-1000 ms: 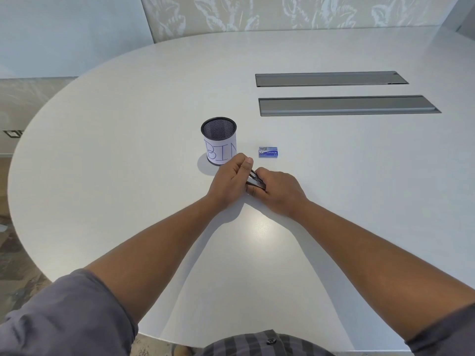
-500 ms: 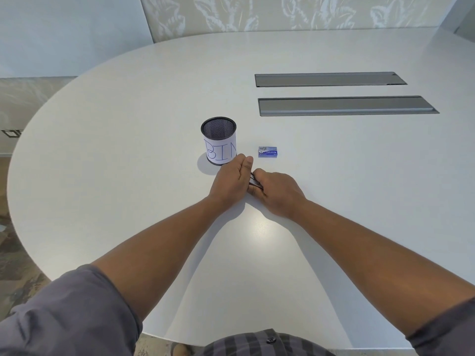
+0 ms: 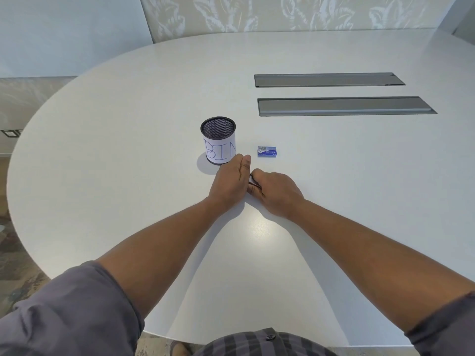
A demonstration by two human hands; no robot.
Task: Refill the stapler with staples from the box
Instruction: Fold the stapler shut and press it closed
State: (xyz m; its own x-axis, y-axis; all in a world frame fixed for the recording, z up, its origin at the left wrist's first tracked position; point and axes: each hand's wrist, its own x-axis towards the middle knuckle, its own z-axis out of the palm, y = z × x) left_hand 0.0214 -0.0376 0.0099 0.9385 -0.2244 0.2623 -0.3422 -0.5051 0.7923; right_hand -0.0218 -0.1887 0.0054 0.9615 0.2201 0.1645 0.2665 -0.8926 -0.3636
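Observation:
Both hands meet on the white table (image 3: 128, 176) just in front of the mesh cup. Between them lies a dark stapler (image 3: 254, 183), almost wholly hidden; only a thin dark sliver shows. My left hand (image 3: 230, 185) covers it from the left with fingers straight and together. My right hand (image 3: 276, 192) is curled over it from the right. The small blue staple box (image 3: 267, 152) lies closed on the table, a little beyond my right hand and apart from it.
A black mesh cup (image 3: 218, 140) with a paper label reading BIN stands upright just beyond my left fingertips. Two long grey cable hatches (image 3: 344, 106) are set into the tabletop further back on the right. The table's curved edge runs along the left.
My hands have closed in on the stapler; less of it shows than a second ago. My left fingers have straightened and slid slightly toward the cup.

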